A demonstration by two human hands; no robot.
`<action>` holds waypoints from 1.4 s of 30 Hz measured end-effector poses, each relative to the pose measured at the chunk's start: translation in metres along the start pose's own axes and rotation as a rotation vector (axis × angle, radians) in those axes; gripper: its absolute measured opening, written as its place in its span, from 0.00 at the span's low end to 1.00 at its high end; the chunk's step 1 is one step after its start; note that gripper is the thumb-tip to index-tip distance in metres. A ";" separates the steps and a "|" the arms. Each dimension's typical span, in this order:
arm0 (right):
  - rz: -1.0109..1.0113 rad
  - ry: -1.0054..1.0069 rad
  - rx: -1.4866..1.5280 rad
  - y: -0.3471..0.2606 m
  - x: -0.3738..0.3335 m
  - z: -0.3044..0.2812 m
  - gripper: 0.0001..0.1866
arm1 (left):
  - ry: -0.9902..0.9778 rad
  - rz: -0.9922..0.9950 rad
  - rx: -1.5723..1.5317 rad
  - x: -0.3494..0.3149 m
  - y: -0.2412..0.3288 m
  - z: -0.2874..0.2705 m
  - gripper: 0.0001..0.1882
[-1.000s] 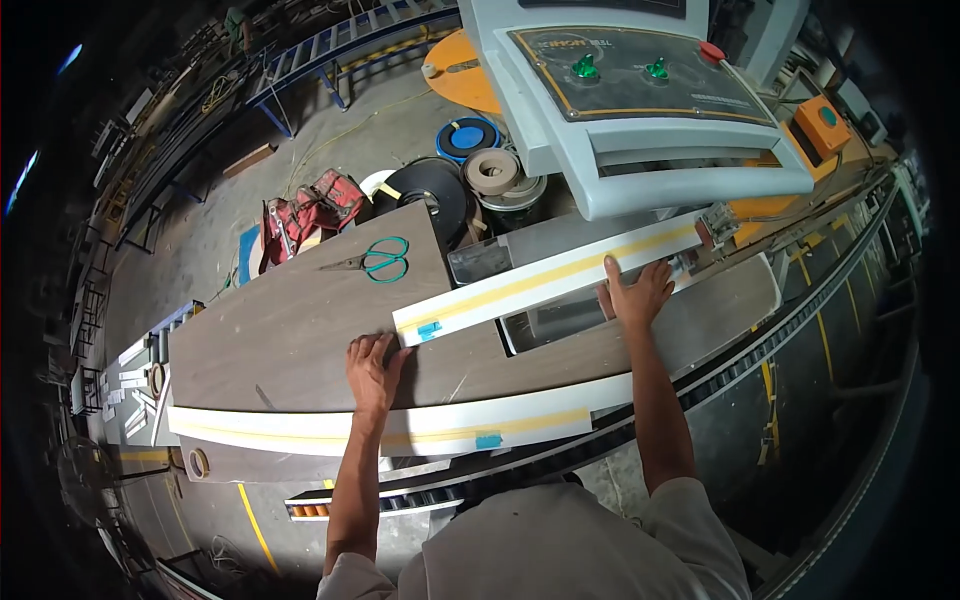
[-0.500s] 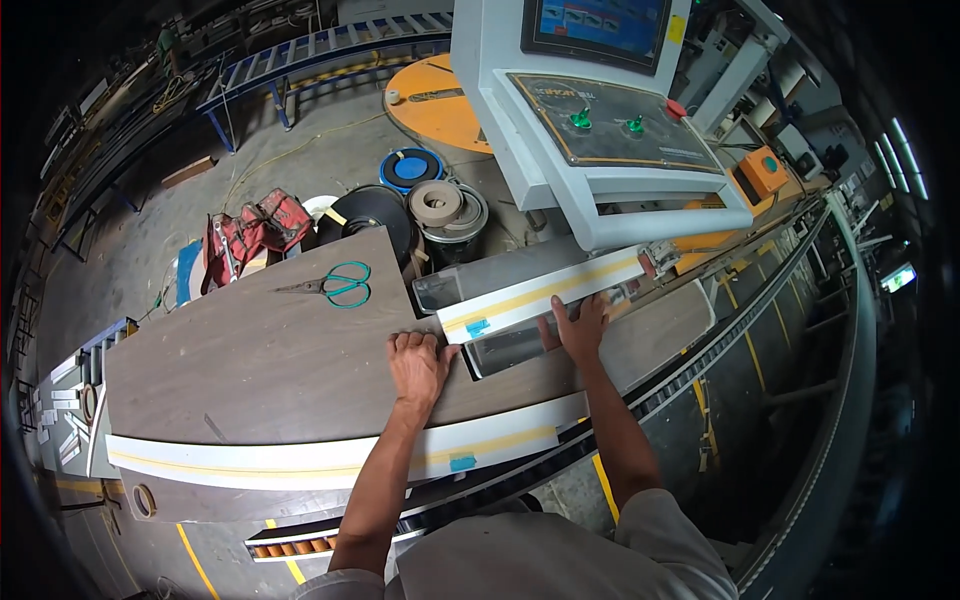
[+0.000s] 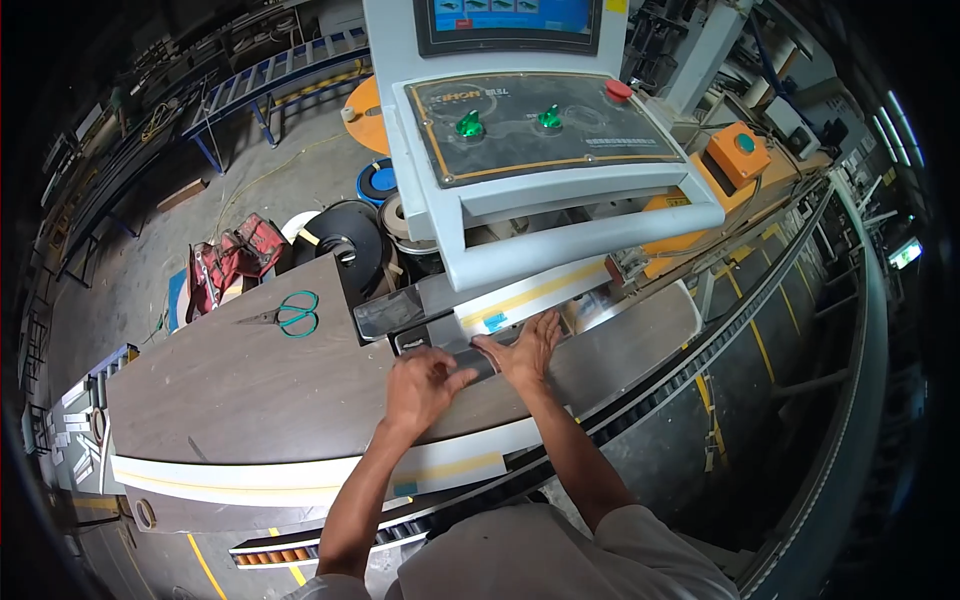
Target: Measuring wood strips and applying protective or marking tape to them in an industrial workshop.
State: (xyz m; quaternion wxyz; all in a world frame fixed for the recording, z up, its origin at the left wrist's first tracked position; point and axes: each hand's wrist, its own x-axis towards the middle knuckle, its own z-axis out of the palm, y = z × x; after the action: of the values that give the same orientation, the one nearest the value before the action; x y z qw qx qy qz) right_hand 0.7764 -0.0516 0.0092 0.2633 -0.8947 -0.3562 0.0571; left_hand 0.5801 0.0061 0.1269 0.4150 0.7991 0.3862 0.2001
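A white strip (image 3: 540, 297) with a yellow band and a piece of blue tape lies in the machine's feed area, its far end at a small metal part below the console. My right hand (image 3: 528, 352) is spread against the strip's near side, its thumb at the blue-taped end. To the left, my left hand (image 3: 418, 388) hovers over the dark slot area, apart from the strip, fingers loosely bent, thumb out, holding nothing visible. A second white strip (image 3: 240, 478) with a yellow band runs along the brown table's (image 3: 250, 390) near edge.
Green-handled scissors (image 3: 297, 314) rest on the table. The grey control console (image 3: 545, 130) overhangs the far side. Beyond the table are black coils (image 3: 345, 245) and a red bag (image 3: 240, 258). A roller conveyor (image 3: 290, 550) runs close to my body.
The strip has slid to the right, further under the console. My left hand has come off its near end, and my right hand has shifted back toward that end. My view has turned slightly.
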 end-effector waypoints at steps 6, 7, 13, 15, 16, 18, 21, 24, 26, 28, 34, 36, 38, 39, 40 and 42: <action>-0.041 0.100 -0.084 0.053 0.038 -0.005 0.76 | -0.471 0.524 -0.414 -0.108 0.167 -0.091 0.15; -0.053 0.098 -0.094 0.062 0.046 -0.006 0.76 | -0.338 0.670 -0.223 -0.118 0.188 -0.095 0.20; -0.153 0.264 -0.148 0.114 0.084 -0.022 0.56 | 0.000 0.596 -0.112 -0.149 0.203 -0.056 0.25; -0.241 0.319 -0.115 0.134 0.102 -0.025 0.56 | 0.186 0.628 -0.087 -0.160 0.199 -0.045 0.25; -0.355 0.351 0.012 0.148 0.110 -0.029 0.53 | 0.021 0.565 -0.039 -0.169 0.202 -0.049 0.26; -0.337 0.334 -0.159 0.176 0.129 -0.033 0.49 | -0.179 0.468 0.029 -0.177 0.207 -0.052 0.27; -0.210 0.284 -0.237 0.205 0.157 -0.035 0.53 | -0.198 0.329 -0.199 -0.179 0.219 -0.045 0.29; -0.100 0.139 -0.096 0.213 0.155 -0.050 0.50 | -0.150 0.259 -0.095 -0.175 0.207 -0.021 0.23; 0.036 0.025 -0.131 0.220 0.100 -0.064 0.48 | -0.084 0.242 -0.042 -0.186 0.188 -0.011 0.20; -0.074 0.046 -0.204 0.211 0.034 -0.068 0.44 | -0.334 0.143 -0.010 -0.200 0.156 -0.014 0.28; -0.452 0.103 -0.067 0.142 -0.064 -0.084 0.28 | 0.172 -0.360 0.177 -0.248 0.015 -0.030 0.24; -0.476 -0.090 0.032 0.117 -0.088 -0.087 0.27 | 0.281 -0.378 0.248 -0.258 -0.030 -0.033 0.27; -0.716 -0.203 0.119 0.094 -0.122 -0.081 0.30 | 0.351 -0.300 0.423 -0.268 -0.069 -0.043 0.33; -0.717 -0.207 0.118 0.084 -0.136 -0.079 0.30 | 0.382 -0.214 0.511 -0.272 -0.088 -0.052 0.37; -0.754 -0.151 0.070 0.076 -0.151 -0.076 0.29 | 0.320 -0.205 0.582 -0.277 -0.105 -0.062 0.45; -0.771 -0.009 0.003 0.058 -0.173 -0.065 0.29 | 0.262 -0.168 0.632 -0.283 -0.136 -0.085 0.49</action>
State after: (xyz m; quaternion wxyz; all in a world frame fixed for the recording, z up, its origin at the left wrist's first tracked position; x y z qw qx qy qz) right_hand 0.7025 -0.2299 0.0208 0.2652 -0.6943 -0.6677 -0.0415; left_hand 0.2888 -0.1236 0.0650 0.1090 0.8210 0.5435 0.1367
